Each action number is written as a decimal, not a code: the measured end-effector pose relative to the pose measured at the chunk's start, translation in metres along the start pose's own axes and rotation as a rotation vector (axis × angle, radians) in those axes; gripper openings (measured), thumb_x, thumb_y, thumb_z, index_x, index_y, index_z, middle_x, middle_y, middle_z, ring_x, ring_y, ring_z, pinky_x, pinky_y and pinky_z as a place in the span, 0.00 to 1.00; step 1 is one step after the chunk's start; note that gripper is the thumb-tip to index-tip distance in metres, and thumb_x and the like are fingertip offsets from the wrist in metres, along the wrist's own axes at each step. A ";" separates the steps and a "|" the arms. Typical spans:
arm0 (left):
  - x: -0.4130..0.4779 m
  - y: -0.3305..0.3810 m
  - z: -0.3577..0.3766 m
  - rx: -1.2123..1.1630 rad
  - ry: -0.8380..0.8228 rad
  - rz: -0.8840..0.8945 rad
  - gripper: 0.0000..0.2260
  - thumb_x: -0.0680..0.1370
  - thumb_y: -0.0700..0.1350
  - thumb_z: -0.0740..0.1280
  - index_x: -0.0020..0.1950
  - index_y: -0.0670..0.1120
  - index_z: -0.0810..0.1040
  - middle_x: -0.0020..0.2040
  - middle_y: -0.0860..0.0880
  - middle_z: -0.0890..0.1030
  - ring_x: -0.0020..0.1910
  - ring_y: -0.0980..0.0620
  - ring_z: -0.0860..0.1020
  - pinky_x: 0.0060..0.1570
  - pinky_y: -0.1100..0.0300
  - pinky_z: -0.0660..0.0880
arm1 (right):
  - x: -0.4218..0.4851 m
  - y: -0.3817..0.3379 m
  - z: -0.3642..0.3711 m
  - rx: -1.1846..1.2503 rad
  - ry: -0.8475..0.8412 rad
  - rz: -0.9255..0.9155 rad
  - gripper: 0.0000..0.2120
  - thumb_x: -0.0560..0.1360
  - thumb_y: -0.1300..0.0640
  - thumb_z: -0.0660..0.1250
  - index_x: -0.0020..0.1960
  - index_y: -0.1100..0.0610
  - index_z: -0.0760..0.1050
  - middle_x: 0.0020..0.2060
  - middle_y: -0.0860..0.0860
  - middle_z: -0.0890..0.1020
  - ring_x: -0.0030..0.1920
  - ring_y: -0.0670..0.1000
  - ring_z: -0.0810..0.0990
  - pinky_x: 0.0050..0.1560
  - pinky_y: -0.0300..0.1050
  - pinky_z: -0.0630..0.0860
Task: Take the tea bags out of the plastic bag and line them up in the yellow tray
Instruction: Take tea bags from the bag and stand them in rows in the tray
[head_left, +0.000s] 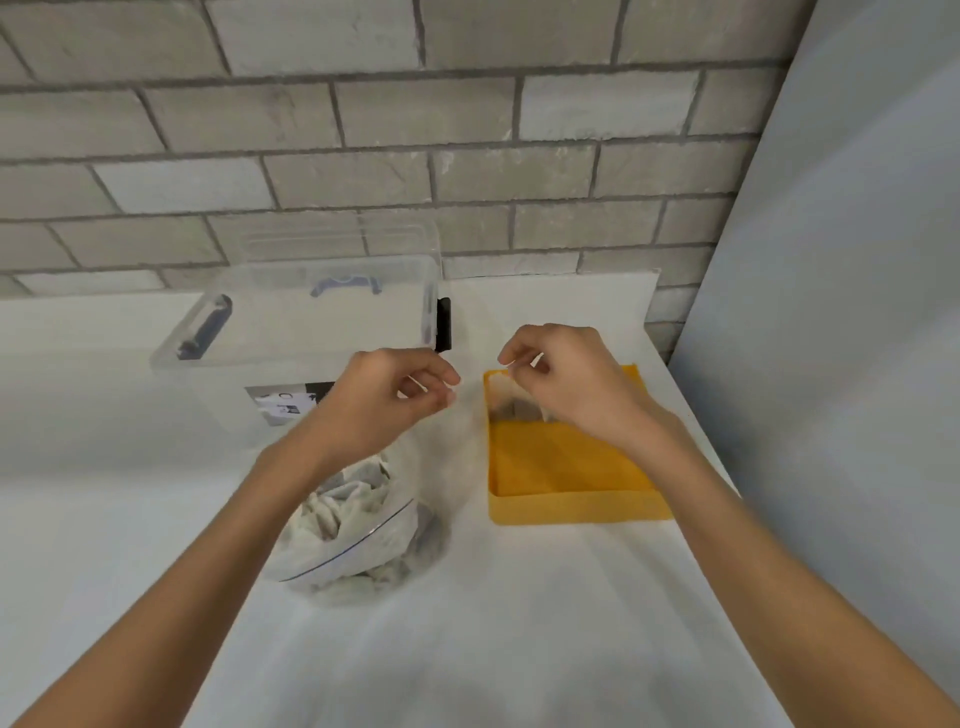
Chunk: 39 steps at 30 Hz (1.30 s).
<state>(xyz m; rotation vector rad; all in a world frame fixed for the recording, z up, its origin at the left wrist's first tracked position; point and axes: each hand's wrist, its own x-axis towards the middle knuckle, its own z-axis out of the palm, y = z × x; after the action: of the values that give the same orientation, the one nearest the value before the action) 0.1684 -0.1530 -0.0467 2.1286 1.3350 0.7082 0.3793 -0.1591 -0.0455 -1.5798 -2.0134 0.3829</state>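
Note:
A clear plastic bag (363, 540) stuffed with several pale tea bags lies on the white table, under my left forearm. The yellow tray (571, 504) stands just right of it. My right hand (566, 384) hovers over the tray's far left corner, fingers pinched on a tea bag (511, 402) that hangs down into that corner. My left hand (395, 400) is raised above the bag's far end, its fingers curled and pinched together; whether they hold a thin string or bag film is too blurred to tell.
A clear lidded storage box (306, 332) with dark handles and a label stands behind the bag at the back left. A brick wall runs along the back. A grey panel (841, 312) borders the table on the right.

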 end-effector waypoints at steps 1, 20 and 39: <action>-0.010 -0.009 -0.008 -0.011 0.022 -0.027 0.05 0.74 0.43 0.72 0.47 0.53 0.82 0.40 0.54 0.83 0.39 0.58 0.79 0.44 0.70 0.73 | 0.000 -0.011 0.007 0.010 -0.029 -0.027 0.09 0.76 0.58 0.62 0.52 0.51 0.79 0.47 0.48 0.82 0.42 0.46 0.77 0.47 0.43 0.76; -0.052 -0.093 0.004 0.465 0.125 -0.376 0.12 0.76 0.52 0.65 0.56 0.48 0.79 0.55 0.47 0.78 0.54 0.42 0.77 0.45 0.55 0.71 | 0.017 -0.084 0.120 0.013 -0.256 0.038 0.15 0.76 0.65 0.58 0.58 0.59 0.79 0.54 0.60 0.80 0.53 0.57 0.81 0.55 0.46 0.77; -0.054 -0.091 -0.038 -0.210 0.161 -0.282 0.06 0.73 0.50 0.73 0.45 0.49 0.80 0.34 0.51 0.82 0.30 0.57 0.79 0.33 0.66 0.73 | 0.021 -0.095 0.116 0.301 -0.198 0.055 0.13 0.73 0.50 0.71 0.55 0.53 0.80 0.39 0.52 0.81 0.39 0.49 0.79 0.40 0.38 0.74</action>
<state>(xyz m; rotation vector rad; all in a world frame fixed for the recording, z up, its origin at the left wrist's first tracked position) 0.0645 -0.1625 -0.0884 1.7067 1.5327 0.8722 0.2331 -0.1521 -0.0842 -1.4563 -1.9467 0.8506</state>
